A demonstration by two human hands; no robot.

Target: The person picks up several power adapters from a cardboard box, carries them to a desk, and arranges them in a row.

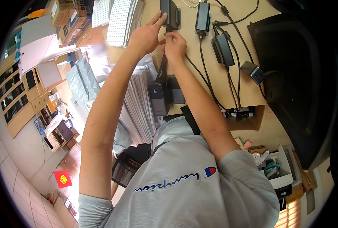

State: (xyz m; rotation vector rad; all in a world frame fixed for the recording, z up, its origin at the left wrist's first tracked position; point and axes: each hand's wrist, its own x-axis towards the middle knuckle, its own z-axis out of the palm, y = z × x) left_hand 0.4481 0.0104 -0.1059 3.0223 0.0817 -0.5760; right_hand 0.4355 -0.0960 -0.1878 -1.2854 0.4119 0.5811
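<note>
At the top of the desk stands a dark grey, box-shaped device [169,16]. My left hand [146,37] reaches to its left side, index and middle fingers stretched out and touching it. Just below the device, my right hand [175,47] is closed in a pinch on a cable plug at its near end; the plug is mostly hidden by the fingers. A dark cable or strap [162,67] runs from under my hands down to a grey power bank [159,99] with a small lit display. Beside that lies a second grey block [177,91], partly behind my right forearm.
Right of my hands are black power adapters [202,17] [223,50] with trailing cables, and a dark cube [252,72]. A large black monitor [298,83] fills the right side. Printed label sheets [119,22] and stacked white envelopes [138,100] lie at left.
</note>
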